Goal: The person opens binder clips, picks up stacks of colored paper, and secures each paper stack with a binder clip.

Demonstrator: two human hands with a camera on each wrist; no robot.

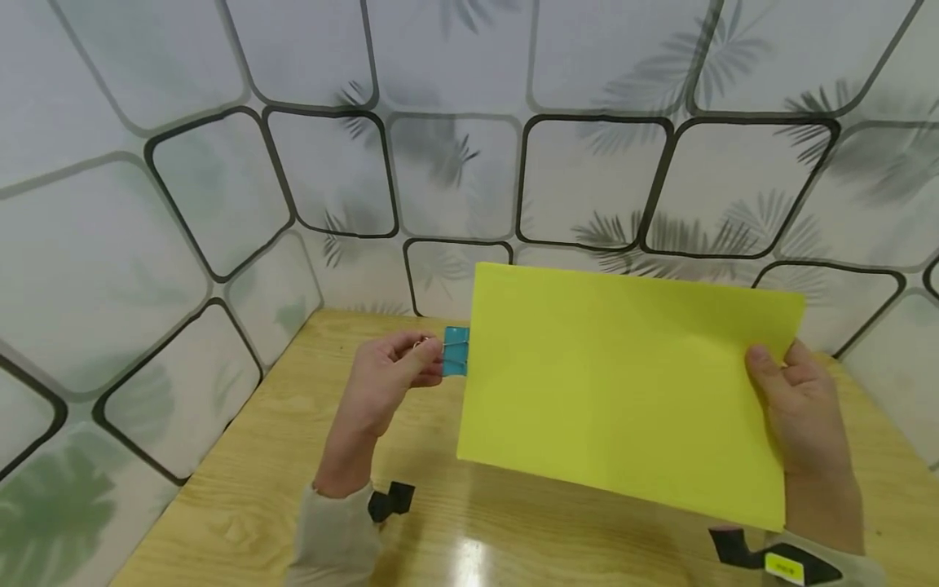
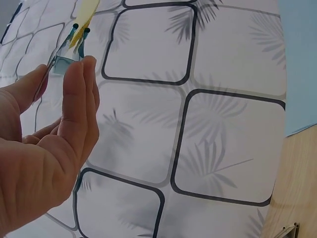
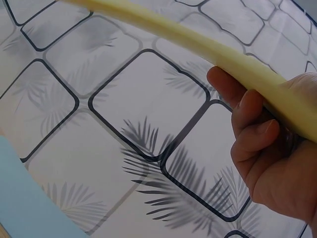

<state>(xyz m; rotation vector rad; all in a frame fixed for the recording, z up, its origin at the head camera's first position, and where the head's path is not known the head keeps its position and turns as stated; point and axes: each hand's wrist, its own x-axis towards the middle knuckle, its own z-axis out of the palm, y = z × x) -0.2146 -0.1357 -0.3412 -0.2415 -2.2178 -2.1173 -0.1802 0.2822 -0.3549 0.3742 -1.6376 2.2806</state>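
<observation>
A yellow sheet of paper (image 1: 623,391) is held up above the table, its broad face towards the head camera. My right hand (image 1: 803,408) grips its right edge, thumb in front and fingers behind; the right wrist view has the paper (image 3: 198,49) edge-on above the curled fingers. At the sheet's left edge sits a blue binder clip (image 1: 456,351). My left hand (image 1: 392,375) pinches the clip's wire handles between thumb and fingers. In the left wrist view the clip (image 2: 67,57) has the yellow paper's edge between its lips.
Below the hands lies a wood-grain tabletop (image 1: 279,456). Walls (image 1: 455,171) with dark rounded outlines and leaf prints stand behind it and at the sides. A light blue surface (image 2: 302,69) and a small metal object (image 2: 288,231) show at the left wrist view's right side.
</observation>
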